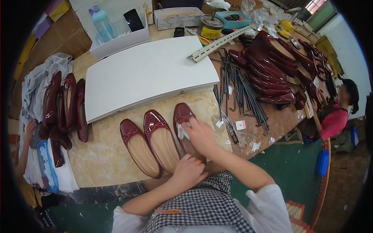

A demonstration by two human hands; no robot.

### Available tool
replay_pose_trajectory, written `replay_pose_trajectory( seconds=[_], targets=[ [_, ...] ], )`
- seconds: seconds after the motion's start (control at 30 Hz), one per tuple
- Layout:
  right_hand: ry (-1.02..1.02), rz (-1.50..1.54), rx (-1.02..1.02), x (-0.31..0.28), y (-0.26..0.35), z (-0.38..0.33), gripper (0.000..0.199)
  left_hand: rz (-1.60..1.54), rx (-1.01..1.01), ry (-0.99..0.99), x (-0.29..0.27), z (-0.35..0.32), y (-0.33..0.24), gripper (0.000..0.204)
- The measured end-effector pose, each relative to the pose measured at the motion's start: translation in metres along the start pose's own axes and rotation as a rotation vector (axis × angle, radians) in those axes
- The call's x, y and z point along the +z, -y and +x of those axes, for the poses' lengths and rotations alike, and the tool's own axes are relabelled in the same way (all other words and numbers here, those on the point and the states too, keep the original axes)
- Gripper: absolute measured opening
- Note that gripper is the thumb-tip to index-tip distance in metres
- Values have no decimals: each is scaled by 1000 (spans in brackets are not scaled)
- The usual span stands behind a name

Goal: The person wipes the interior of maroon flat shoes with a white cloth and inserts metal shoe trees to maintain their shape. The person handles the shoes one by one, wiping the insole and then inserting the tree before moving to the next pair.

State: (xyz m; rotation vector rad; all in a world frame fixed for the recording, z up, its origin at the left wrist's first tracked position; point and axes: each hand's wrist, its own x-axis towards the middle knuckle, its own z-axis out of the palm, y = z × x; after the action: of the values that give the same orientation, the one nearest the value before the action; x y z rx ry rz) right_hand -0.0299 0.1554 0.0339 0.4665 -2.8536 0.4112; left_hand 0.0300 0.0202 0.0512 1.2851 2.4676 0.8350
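Note:
Three dark red patent ballet flats with small bows stand side by side on the table in front of me: a left flat (125,128), a middle flat (151,117) and a right flat (182,110). At the right flat's opening, just behind its bow, my right hand (203,139) pinches a small white wad (182,133), which looks like tissue or cloth. My left hand (189,171) is closed at that same shoe's heel end, and its fingers cover the heel. A bit of orange shows beside these fingers.
A thick stack of white sheets (151,73) lies beyond the shoes. More red flats stand at left (69,97) and are piled at right (272,73), near black rods (241,93). A slotted metal bar (221,43) crosses the stack's corner. Co-workers sit at right (334,120) and left.

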Motion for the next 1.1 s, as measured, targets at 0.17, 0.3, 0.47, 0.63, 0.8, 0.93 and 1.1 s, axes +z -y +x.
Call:
replay_pose_trajectory(
  seconds=[0.17, 0.3, 0.47, 0.63, 0.8, 0.93, 1.1],
  targets=[
    [46, 284, -2, 13, -14, 17, 34, -86, -151, -66, 7, 15, 0, 26],
    [69, 477, 176, 1, -36, 24, 59, 15, -117, -83, 12, 10, 2, 20],
    [-20, 454, 300, 31, -28, 43, 56, 44, -25, -21, 3, 15, 3, 23],
    [-21, 659, 278, -3, -43, 5, 43, 423, -132, -361, -106, 86, 107, 48],
    [53, 730, 349, -42, -30, -36, 35, 577, -686, -514, -157, 80, 239, 64],
    [-21, 854, 417, -45, -17, -40, 43, 372, -463, -757, -139, 71, 205, 32],
    [8, 2088, 758, -18, -17, -37, 56, 176, 106, -432, -105, 16, 17, 14]
  ],
)
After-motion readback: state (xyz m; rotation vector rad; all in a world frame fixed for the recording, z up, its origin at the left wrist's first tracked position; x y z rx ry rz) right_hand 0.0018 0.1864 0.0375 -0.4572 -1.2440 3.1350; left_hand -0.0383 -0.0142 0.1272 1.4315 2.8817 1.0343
